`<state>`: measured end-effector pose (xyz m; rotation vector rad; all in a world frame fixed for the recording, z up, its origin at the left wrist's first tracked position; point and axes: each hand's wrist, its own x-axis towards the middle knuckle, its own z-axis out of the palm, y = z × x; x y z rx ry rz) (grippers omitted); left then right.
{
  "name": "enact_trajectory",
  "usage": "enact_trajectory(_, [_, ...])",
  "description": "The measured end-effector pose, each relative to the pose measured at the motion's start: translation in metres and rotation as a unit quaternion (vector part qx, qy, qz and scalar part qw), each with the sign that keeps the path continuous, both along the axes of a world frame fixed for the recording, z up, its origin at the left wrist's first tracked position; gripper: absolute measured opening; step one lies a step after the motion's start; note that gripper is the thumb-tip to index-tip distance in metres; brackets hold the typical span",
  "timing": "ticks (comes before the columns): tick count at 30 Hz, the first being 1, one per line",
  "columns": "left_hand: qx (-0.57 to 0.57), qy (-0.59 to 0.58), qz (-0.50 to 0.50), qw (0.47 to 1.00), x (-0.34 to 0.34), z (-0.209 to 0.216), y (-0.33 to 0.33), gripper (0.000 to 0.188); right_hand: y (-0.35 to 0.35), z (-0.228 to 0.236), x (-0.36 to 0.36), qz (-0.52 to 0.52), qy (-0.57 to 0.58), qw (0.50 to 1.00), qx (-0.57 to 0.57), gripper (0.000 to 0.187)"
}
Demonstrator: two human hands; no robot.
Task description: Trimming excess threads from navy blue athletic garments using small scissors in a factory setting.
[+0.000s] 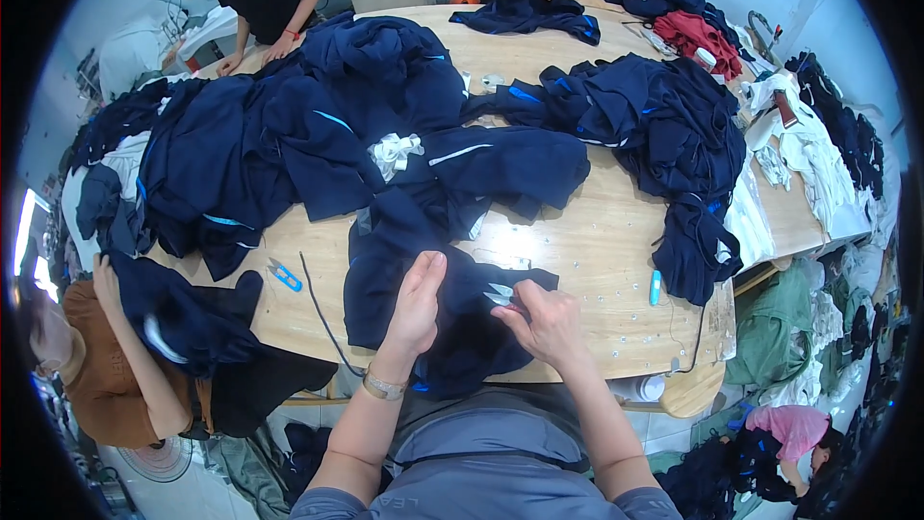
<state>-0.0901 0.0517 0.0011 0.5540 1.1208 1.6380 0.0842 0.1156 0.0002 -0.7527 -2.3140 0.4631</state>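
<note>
My right hand (pixel 547 323) is closed around a pair of thread snips (pixel 500 294), whose short silver blades point left and stand apart. Opposite it, my left hand (pixel 416 308) is held edge-on with its fingers stretched out, and I see nothing in it. Below both hands a navy garment (pixel 373 270) lies crumpled at the near edge of the table, partly hanging over it. Whether the left hand touches the cloth, I cannot tell.
Navy garments (pixel 231 154) heap across the wooden table (pixel 597 279), with another pile (pixel 674 135) at right. Blue-handled snips (pixel 285 275), a light-blue tool (pixel 655 288) and a white ribbon bundle (pixel 395 154) lie around. Several people work nearby, one close at left (pixel 125 376).
</note>
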Motion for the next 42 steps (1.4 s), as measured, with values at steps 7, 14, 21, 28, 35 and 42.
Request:
enact_trajectory(7, [-0.014,-0.036,0.011,0.999,0.003,0.003,0.0,0.014,0.001,0.003,-0.006,-0.021,0.002,0.999,0.035,0.036])
enact_trajectory(14, [0.001,-0.011,0.007,1.0,0.001,-0.001,-0.001,0.014,0.003,-0.005,-0.007,-0.04,0.032,0.998,0.041,0.034])
enact_trajectory(21, [0.007,0.017,-0.027,0.999,0.001,0.003,0.002,0.014,0.001,-0.002,-0.014,-0.016,0.278,0.855,-0.437,0.022])
enact_trajectory(28, [0.031,0.038,-0.032,0.998,-0.002,0.009,0.005,0.01,0.015,-0.014,-0.01,0.004,0.367,0.676,-0.639,0.015])
enact_trajectory(35, [0.018,0.066,-0.054,0.996,-0.004,0.001,0.009,0.01,0.015,-0.012,-0.016,-0.036,0.415,0.675,-0.61,0.019])
enact_trajectory(42, [-0.015,0.045,-0.059,0.997,-0.005,0.0,0.009,0.018,0.014,-0.017,-0.023,-0.045,0.333,0.823,-0.457,0.01])
